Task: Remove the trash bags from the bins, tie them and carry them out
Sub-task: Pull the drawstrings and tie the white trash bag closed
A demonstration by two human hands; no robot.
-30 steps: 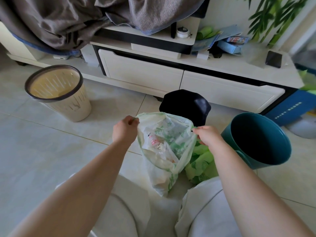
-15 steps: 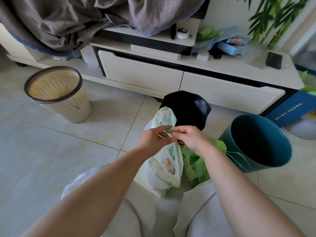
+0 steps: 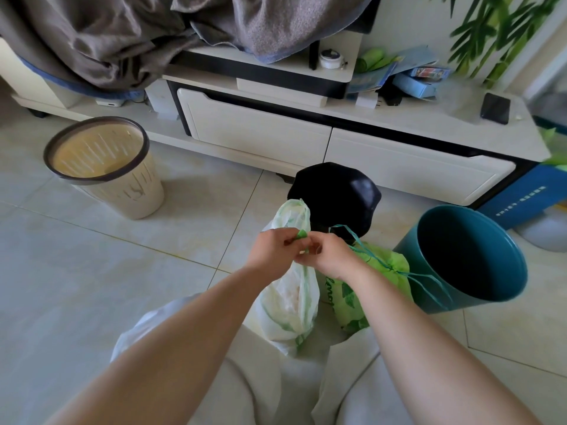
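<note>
Head view: left hand [image 3: 271, 254] and right hand [image 3: 329, 256] meet above the white trash bag [image 3: 288, 299] — each pinches one of its green-edged handles. It sits on the tiled floor [image 3: 92, 271] between the knees, just beside a green drawstring bag [image 3: 368, 289] — a black bag [image 3: 337, 194] behind, a teal bin [image 3: 497, 286] to the right.

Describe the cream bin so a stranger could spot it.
Start at the white TV cabinet. On the tiles before its left end stands the cream bin. Unlike the teal bin, it has slotted walls and a dark brown rim.
</note>
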